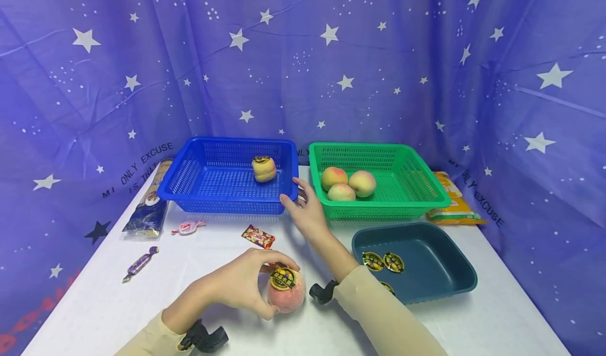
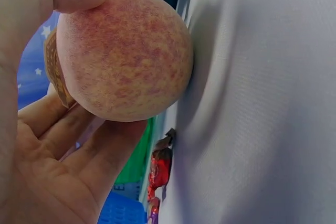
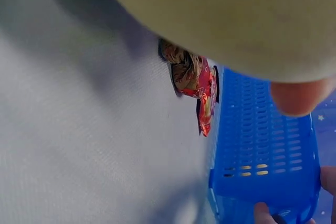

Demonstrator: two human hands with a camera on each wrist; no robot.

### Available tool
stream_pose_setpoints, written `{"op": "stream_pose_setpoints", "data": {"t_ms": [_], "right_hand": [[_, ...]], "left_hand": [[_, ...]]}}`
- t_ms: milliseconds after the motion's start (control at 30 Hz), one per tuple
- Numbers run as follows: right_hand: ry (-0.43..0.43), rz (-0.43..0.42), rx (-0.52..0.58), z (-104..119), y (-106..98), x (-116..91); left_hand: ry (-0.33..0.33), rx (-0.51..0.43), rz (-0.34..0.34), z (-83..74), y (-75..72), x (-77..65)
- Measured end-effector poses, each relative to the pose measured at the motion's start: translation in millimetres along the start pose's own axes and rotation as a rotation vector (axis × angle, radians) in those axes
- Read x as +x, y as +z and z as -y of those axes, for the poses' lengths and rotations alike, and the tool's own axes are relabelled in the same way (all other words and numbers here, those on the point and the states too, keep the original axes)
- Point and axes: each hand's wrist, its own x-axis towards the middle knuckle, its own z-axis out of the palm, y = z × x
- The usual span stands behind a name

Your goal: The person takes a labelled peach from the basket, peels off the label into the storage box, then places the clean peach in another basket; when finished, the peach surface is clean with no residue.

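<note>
A pink peach (image 1: pixel 286 296) with a black and gold round sticker (image 1: pixel 283 278) sits on the white table near its front. My left hand (image 1: pixel 236 282) holds it between thumb and fingers; the left wrist view shows the peach (image 2: pixel 126 56) close up, with the thumb on it. My right hand (image 1: pixel 307 211) grips the right front corner of the blue basket (image 1: pixel 227 207), thumb and fingers at the rim. Inside that basket lies one yellowish peach (image 1: pixel 264 170) with a sticker. A blurred pale surface covers the top of the right wrist view.
A green basket (image 1: pixel 393 211) holds three peaches (image 1: pixel 363 183). In front of it stands a dark teal tray (image 1: pixel 435 261) with several stickers (image 1: pixel 393 262). Wrapped candies (image 1: pixel 258 236), (image 1: pixel 188 227), (image 1: pixel 140 264) lie on the left half. Bagged packs (image 1: pixel 150 203), (image 1: pixel 454 203) flank the baskets.
</note>
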Motion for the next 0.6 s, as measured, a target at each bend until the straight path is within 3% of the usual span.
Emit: {"op": "stream_pose_setpoints", "data": {"t_ms": [267,433,600], "right_hand": [[-0.071,0.014,-0.167,17,-5,-27],[-0.059,0.077,-0.28,26,-14,-56],[-0.136,0.113,-0.406,32,-27,-86]], "left_hand": [[-0.005,-0.021,0.008,1.5,-0.6,0.3],[0.007,-0.059,0.011,3.3,-0.1,-0.1],[0.018,-0.1,0.009,6.4,0.4,-0.2]]}}
